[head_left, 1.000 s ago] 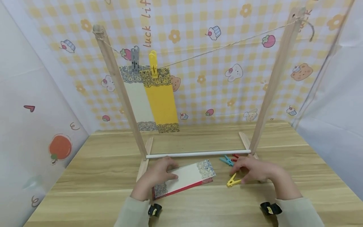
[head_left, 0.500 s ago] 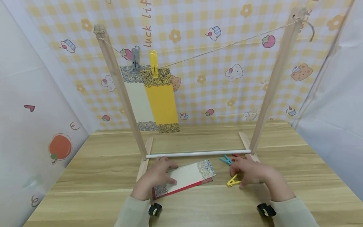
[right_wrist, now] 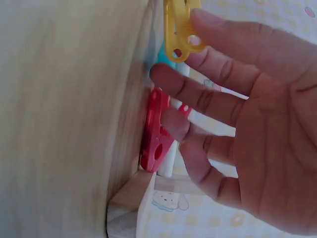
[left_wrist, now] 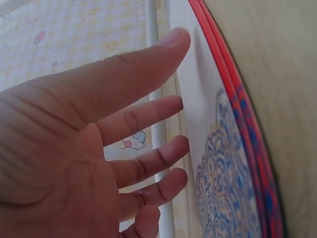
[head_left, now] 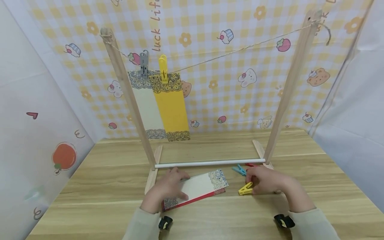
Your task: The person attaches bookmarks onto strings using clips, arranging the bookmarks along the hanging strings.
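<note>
My left hand [head_left: 169,186] lies over a stack of long cards [head_left: 196,188], white with a blue lace print on top and red beneath. In the left wrist view, its thumb is over the white face and the other fingers are by the far edge, loosely bent. My right hand [head_left: 268,181] pinches a yellow clothespin [right_wrist: 174,25] between thumb and forefinger, low over the table. Beyond those fingers are a blue clothespin [head_left: 239,169] and a red clothespin [right_wrist: 156,134], partly covered by the hand in the head view.
A wooden frame with two posts [head_left: 127,90] and a white crossbar [head_left: 210,163] stands behind the hands. Sagging twine [head_left: 237,50] joins the posts. On it, a grey clothespin [head_left: 144,65] holds a pale card [head_left: 150,110], and another yellow clothespin [head_left: 163,70] a yellow card [head_left: 171,111].
My right hand has closed its thumb and forefinger on the yellow clothespin, which has turned and shifted slightly. My left hand has barely moved over the cards.
</note>
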`<act>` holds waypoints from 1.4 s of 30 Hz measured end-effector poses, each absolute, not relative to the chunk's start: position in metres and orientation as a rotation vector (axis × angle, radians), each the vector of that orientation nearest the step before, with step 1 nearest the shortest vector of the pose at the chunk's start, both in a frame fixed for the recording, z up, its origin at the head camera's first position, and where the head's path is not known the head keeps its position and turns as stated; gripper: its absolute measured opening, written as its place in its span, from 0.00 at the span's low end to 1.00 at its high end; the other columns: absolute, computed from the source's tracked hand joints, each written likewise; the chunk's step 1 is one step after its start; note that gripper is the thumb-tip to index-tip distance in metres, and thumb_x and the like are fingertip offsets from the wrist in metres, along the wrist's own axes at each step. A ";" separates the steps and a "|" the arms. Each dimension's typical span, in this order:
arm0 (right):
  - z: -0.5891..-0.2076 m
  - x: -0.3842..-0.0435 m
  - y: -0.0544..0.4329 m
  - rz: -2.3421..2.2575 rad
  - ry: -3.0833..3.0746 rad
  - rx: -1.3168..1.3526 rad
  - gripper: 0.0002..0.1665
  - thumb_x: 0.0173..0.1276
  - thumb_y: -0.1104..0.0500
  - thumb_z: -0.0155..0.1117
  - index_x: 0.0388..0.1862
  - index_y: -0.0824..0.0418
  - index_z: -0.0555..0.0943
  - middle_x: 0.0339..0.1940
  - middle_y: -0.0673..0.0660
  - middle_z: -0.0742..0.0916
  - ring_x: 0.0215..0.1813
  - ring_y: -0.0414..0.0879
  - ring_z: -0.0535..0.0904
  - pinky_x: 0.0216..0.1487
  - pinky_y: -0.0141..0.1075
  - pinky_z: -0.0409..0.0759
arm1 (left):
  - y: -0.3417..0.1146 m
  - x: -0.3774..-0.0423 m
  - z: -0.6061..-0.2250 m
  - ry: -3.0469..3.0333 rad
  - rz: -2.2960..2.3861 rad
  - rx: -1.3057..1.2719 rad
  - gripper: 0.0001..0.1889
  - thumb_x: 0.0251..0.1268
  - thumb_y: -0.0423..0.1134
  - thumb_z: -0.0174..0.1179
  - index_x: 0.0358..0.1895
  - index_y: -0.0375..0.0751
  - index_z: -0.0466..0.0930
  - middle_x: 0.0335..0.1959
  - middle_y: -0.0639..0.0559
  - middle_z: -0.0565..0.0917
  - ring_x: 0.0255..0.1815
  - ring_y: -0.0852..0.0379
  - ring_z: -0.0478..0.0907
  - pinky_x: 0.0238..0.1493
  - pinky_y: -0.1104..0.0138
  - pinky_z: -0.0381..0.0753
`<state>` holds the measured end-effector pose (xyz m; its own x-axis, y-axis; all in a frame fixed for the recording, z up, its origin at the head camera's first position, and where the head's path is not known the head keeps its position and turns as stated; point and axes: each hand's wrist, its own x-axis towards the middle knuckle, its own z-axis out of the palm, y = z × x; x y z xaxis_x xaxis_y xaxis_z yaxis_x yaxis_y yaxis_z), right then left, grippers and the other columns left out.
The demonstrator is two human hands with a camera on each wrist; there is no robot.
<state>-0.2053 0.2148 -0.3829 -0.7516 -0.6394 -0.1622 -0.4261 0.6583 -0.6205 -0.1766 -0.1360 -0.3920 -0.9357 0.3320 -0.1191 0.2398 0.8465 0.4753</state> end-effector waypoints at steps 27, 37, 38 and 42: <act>-0.384 -0.223 0.227 -1.330 2.416 -0.830 0.18 0.73 0.64 0.60 0.55 0.77 0.75 0.34 0.63 0.82 0.36 0.41 0.83 0.40 0.38 0.87 | -0.130 -0.173 -0.390 2.909 0.464 0.470 0.39 0.32 0.42 0.84 0.56 0.46 0.79 0.52 0.46 0.79 0.54 0.42 0.76 0.53 0.44 0.78; -0.377 -0.220 0.225 -1.550 2.410 -0.661 0.21 0.70 0.67 0.62 0.57 0.80 0.73 0.41 0.68 0.83 0.38 0.48 0.87 0.37 0.45 0.87 | -0.132 -0.174 -0.391 2.926 0.503 0.466 0.34 0.35 0.41 0.83 0.52 0.49 0.78 0.53 0.47 0.85 0.51 0.46 0.77 0.49 0.45 0.74; -0.375 -0.219 0.225 -1.578 2.392 -0.656 0.21 0.71 0.67 0.62 0.57 0.80 0.72 0.42 0.70 0.83 0.37 0.49 0.88 0.37 0.46 0.87 | -0.133 -0.174 -0.391 2.926 0.524 0.481 0.32 0.36 0.40 0.82 0.50 0.48 0.78 0.50 0.47 0.85 0.48 0.47 0.78 0.47 0.46 0.74; -0.371 -0.217 0.226 -1.660 2.360 -0.656 0.21 0.72 0.67 0.60 0.58 0.79 0.72 0.45 0.72 0.84 0.39 0.46 0.89 0.38 0.49 0.87 | -0.137 -0.174 -0.388 2.913 0.623 0.541 0.23 0.41 0.34 0.78 0.43 0.47 0.79 0.38 0.51 0.85 0.38 0.53 0.79 0.41 0.53 0.76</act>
<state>-0.2174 0.2261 -0.3712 -0.8859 -0.4526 0.1021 -0.2491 0.2784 -0.9276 -0.1741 -0.1373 -0.3881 -0.9299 0.3661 -0.0361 0.3193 0.8519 0.4152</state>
